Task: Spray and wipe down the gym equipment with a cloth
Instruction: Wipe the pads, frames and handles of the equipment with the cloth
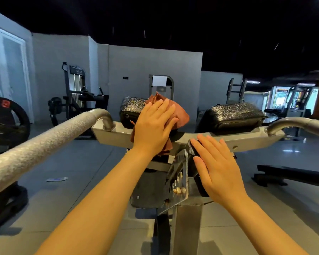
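Rust-brown cloth (180,115) lies draped over the near end of the left black pad (131,107) and hangs down onto the grey crossbar (114,135) of the machine. Left hand (153,126) lies flat on the cloth, fingers straight and close together, palm pressing it against the pad; not curled round it. Right hand (217,166) rests flat, fingers straight and slightly spread, on a black block (197,179) at the centre of the frame, just below the crossbar, beside a metal bracket plate (180,179) with bolts. Right hand holds nothing. Right black pad (234,115) sits on the crossbar well apart from the cloth, surface shiny. A curved grey handle tube (44,142) runs from the crossbar's left end toward the camera; another tube (298,124) curves off at the right end. Weight plate (6,122) at far left. Other gym machines (77,92) stand against the grey wall (145,67) behind. A small pale wrapper (56,179) lies on the floor to the left.
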Motion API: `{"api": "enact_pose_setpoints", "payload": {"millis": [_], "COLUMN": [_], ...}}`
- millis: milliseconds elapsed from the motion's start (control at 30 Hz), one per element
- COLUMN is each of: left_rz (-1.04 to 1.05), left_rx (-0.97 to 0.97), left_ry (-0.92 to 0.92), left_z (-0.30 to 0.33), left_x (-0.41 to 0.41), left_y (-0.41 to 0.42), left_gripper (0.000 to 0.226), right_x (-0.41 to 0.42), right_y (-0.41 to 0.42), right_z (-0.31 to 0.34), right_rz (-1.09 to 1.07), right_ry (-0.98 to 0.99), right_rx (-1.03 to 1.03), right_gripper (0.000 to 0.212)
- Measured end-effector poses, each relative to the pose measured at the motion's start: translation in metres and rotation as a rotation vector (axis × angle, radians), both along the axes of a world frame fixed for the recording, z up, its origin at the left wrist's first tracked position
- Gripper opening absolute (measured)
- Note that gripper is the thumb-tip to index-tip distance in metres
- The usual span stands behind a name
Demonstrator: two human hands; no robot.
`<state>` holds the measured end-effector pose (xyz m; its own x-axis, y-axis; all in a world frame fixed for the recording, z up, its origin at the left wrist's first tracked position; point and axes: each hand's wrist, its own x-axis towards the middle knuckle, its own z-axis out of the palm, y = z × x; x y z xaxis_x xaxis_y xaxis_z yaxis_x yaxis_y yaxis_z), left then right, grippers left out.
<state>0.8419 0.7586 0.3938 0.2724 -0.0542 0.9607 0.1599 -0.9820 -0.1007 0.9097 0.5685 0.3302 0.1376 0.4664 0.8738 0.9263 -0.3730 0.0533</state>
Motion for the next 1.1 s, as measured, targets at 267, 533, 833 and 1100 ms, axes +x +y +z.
{"api": "enact_pose_setpoints", "payload": {"millis": [267, 533, 833, 1100], "left_rz": [-0.420, -0.666, -0.887, -0.931], "left_rx": [-0.376, -0.618, -1.062, -1.254], "left_ry": [-0.022, 0.005, 0.339, 0.565], "left_z": [-0.054, -0.068, -0.079, -0.094], "left_x": [-0.060, -0.144, -0.273, -0.362], "left_y": [-0.041, -0.113, -0.135, -0.155], "left_gripper": [0.049, 0.042, 0.040, 0.028], "right_x": [-0.035, -0.147, -0.246, -0.316], "right_y": [-0.009, -0.048, -0.091, -0.103], "right_z": [0.009, 0.031, 0.050, 0.028], "right_rz": [0.054, 0.466, 0.485, 0.626], "right_ry": [0.236, 0.661, 0.644, 0.781], "right_rx": [0.045, 0.218, -0.007, -0.038], "right_gripper": [0.055, 0.032, 0.030, 0.026]}}
